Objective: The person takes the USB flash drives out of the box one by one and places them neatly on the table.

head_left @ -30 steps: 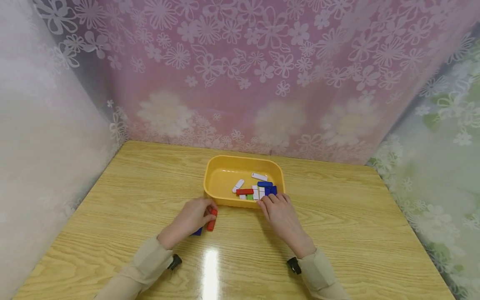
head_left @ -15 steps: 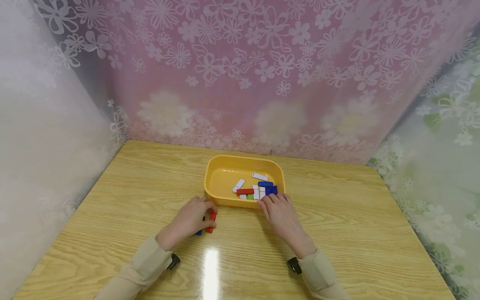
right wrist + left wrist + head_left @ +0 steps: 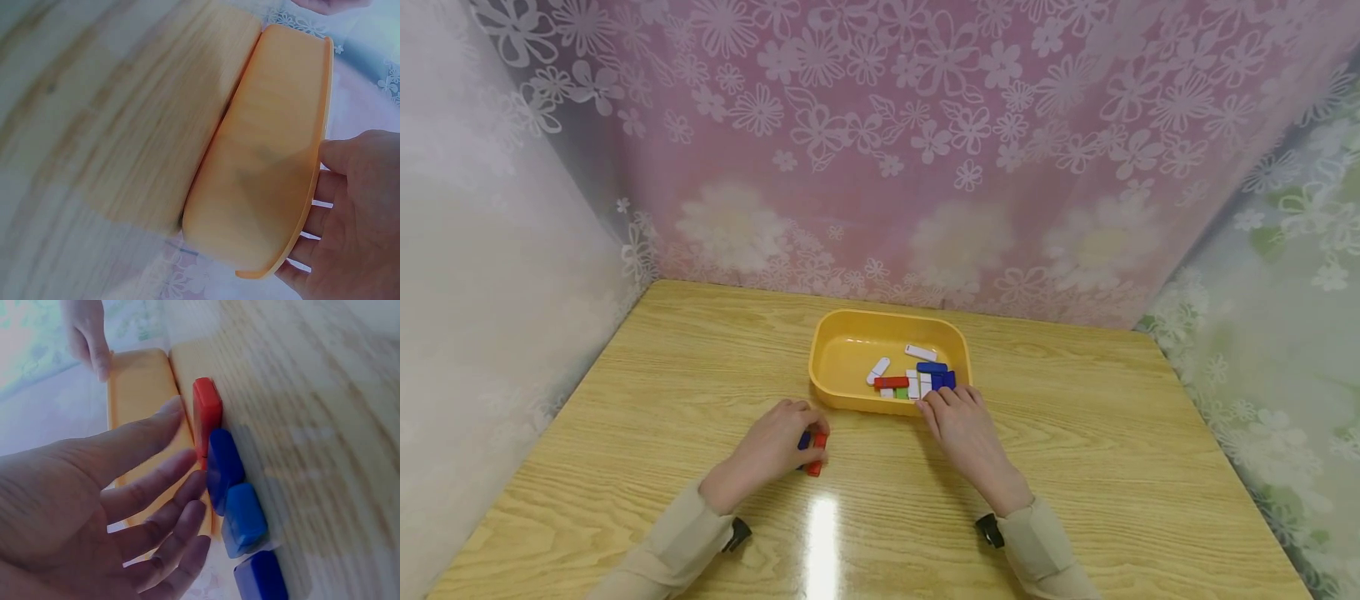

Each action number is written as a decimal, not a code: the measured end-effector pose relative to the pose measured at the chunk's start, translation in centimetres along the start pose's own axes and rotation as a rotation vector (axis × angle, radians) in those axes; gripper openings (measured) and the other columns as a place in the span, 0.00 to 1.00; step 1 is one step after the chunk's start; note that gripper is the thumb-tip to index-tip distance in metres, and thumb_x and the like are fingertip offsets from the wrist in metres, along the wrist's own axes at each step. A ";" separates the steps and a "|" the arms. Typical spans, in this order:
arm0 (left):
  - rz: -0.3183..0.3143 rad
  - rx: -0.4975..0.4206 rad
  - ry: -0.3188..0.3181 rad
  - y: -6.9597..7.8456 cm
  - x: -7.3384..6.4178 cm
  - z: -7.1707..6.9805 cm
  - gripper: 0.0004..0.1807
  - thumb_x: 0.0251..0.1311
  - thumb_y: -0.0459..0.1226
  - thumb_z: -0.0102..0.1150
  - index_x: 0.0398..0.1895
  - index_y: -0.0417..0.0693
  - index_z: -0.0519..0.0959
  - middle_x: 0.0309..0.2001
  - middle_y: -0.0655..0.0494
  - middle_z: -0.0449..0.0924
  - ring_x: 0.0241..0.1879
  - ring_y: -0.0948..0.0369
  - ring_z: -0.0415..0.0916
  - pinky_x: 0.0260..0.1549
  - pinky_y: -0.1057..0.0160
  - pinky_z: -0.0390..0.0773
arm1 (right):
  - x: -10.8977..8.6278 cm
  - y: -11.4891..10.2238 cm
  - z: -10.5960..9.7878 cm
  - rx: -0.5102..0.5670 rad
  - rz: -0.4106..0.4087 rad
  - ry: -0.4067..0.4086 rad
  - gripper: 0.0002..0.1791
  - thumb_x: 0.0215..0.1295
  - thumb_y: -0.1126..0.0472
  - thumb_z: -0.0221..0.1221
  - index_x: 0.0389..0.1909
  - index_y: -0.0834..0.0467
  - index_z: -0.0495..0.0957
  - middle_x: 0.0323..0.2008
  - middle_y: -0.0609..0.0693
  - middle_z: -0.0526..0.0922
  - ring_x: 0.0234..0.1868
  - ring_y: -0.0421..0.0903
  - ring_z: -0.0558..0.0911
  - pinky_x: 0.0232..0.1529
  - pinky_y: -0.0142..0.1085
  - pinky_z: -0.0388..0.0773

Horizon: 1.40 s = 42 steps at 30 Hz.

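My left hand (image 3: 771, 442) is over a small red stick (image 3: 815, 467) that looks like a USB stick, near the front left of the yellow bin. In the left wrist view, its thumb and fingers are spread and loosely bent beside the red stick (image 3: 206, 415), with a gap visible at the thumb. Three blue sticks (image 3: 225, 469) lie in a row with it on the table, mostly hidden by the hand in the head view. My right hand (image 3: 962, 437) grips the near right rim of the yellow bin (image 3: 850, 402), thumb outside, fingers over the edge.
Inside the bin lie several white sticks (image 3: 921, 352), some blue ones (image 3: 932, 367), a red one (image 3: 891, 382) and a green one (image 3: 902, 393), mostly toward the right. The bin stands on a wood-grain table (image 3: 1075, 467) with a floral curtain (image 3: 865, 150) behind.
My left hand has drawn the red stick slightly toward me and left, up against the blue sticks. My right hand has stayed on the bin's rim.
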<state>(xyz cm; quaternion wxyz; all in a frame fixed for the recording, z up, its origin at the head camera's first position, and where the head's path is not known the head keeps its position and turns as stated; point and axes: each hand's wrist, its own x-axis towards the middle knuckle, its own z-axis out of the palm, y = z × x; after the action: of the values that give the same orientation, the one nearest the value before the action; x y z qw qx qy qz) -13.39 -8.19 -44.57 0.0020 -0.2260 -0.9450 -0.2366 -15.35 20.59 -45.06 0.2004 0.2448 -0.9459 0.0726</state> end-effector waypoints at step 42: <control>0.087 -0.110 0.023 4.5 14.0 0.9 0.05 0.66 0.34 0.66 0.42 0.42 0.85 0.38 0.53 0.84 0.37 0.58 0.79 0.41 0.62 0.81 | 0.0 -0.1 -0.3 -0.011 0.010 -0.020 0.12 0.76 0.55 0.56 0.35 0.58 0.80 0.31 0.50 0.81 0.39 0.53 0.82 0.57 0.54 0.73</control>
<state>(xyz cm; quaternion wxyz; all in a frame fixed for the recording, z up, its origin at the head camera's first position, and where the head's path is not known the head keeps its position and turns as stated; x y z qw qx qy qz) -23.96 1.74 -41.85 0.0105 -0.2640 -0.9198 -0.2903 -15.24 20.58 -44.76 0.1919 0.2396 -0.9494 0.0661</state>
